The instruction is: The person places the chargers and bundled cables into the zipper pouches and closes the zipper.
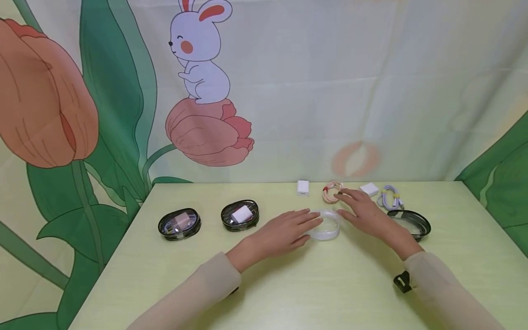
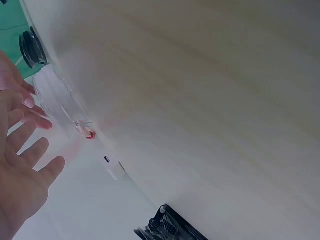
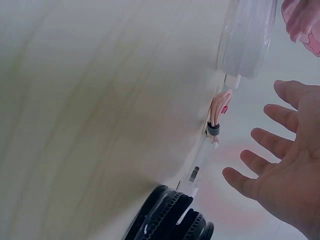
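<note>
My left hand [image 1: 284,231] reaches in from the left with fingers extended, its fingertips overlapping the near-left rim of a round clear plastic case [image 1: 327,236]. From the other side my right hand [image 1: 365,213] spreads its fingers, the thumb by the case's right edge. Nothing lies in the fingers of either hand; the right wrist view shows the right palm [image 3: 285,155] bare. Behind the case lies a coiled pink cable [image 1: 327,196] with a red tie, the right fingertips overlapping it. A white charger plug [image 1: 303,188] stands to the cable's left.
Beyond the right hand are a white plug [image 1: 368,189], a coiled purple cable [image 1: 387,198] with yellow ties, and a black-rimmed clear case [image 1: 426,225]. Two black-rimmed cases [image 1: 168,234] [image 1: 224,223] holding plugs stand at the left. A printed curtain [image 1: 288,114] hangs behind the table.
</note>
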The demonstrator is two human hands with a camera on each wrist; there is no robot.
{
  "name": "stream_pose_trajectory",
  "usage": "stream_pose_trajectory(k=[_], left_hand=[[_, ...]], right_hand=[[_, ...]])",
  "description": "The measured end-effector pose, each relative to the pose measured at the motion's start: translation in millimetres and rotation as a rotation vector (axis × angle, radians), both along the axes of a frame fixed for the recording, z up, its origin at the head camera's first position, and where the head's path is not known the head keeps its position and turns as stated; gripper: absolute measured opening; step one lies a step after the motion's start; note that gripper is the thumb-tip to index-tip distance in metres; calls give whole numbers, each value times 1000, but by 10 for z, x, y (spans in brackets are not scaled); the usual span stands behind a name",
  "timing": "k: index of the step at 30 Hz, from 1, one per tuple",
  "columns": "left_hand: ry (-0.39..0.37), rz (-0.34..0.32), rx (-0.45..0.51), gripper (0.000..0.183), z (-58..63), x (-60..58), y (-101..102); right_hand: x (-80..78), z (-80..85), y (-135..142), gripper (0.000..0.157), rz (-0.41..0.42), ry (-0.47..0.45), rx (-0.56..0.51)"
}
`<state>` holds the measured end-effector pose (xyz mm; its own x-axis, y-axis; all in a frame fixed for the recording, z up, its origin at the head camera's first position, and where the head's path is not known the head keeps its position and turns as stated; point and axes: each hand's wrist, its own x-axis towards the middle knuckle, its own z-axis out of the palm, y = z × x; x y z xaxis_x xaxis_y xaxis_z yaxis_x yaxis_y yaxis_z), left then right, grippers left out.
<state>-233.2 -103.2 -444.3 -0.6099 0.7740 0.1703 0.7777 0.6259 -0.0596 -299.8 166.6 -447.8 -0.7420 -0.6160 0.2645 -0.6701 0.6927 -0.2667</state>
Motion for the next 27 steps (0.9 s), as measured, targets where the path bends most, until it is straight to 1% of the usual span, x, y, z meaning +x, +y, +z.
stream_pose_trajectory(k=[7, 15, 19, 27], left_hand=[[-18, -16, -41, 55, -13, -91, 55], [-67, -33, -55, 54, -37, -129, 96], [-68, -30, -68, 51, -36, -144, 121], [-65, -26, -59, 46, -25, -210, 170]], right_hand=[[-22, -2, 18, 45, -9, 4, -15], [-52, 10, 23, 47, -43, -55, -8], [-88, -12, 22, 46, -42, -57, -9], [-133, -26, 9, 45, -33, -65, -29]])
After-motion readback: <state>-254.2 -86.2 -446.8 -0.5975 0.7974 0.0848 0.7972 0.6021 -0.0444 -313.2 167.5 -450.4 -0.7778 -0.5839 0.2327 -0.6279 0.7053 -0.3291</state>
